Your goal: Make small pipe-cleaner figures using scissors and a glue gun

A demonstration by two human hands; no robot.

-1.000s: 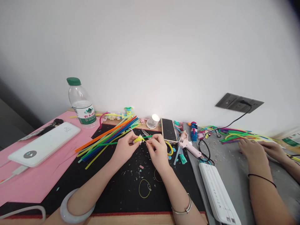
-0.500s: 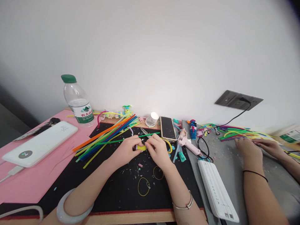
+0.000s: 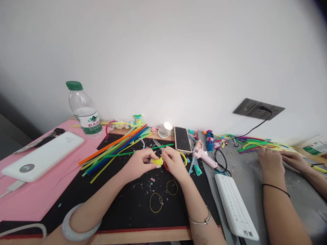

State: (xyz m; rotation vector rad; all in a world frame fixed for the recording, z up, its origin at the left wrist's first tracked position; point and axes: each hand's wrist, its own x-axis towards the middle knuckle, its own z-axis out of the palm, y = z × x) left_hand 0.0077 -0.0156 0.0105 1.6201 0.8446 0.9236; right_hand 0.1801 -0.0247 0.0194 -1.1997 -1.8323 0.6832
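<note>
My left hand (image 3: 140, 164) pinches a yellow pipe cleaner coil (image 3: 156, 161) between thumb and fingers, with a pale lilac bit at its left end. My right hand (image 3: 174, 161) is closed at the coil's other end. A yellow length (image 3: 184, 158) curves out beyond that hand and looks like the same pipe cleaner. Behind the hands lies a metal tool (image 3: 156, 142), pliers or scissors; red showing under my right hand may be its handle. A green pipe cleaner (image 3: 167, 146) crosses behind them.
Loose pipe cleaners (image 3: 114, 149) lie left, near a water bottle (image 3: 88, 117) and power bank (image 3: 43, 154). A paper cup (image 3: 165, 130), phone (image 3: 183, 139), pink glue gun (image 3: 204, 154) and white power strip (image 3: 236, 206) stand right. Rubber bands (image 3: 156, 203) lie in front. Another person's hands (image 3: 272, 163) work far right.
My fingers have shifted around the yellow coil, and more of it shows. It sits slightly further right and higher. Red is now visible beneath my right hand.
</note>
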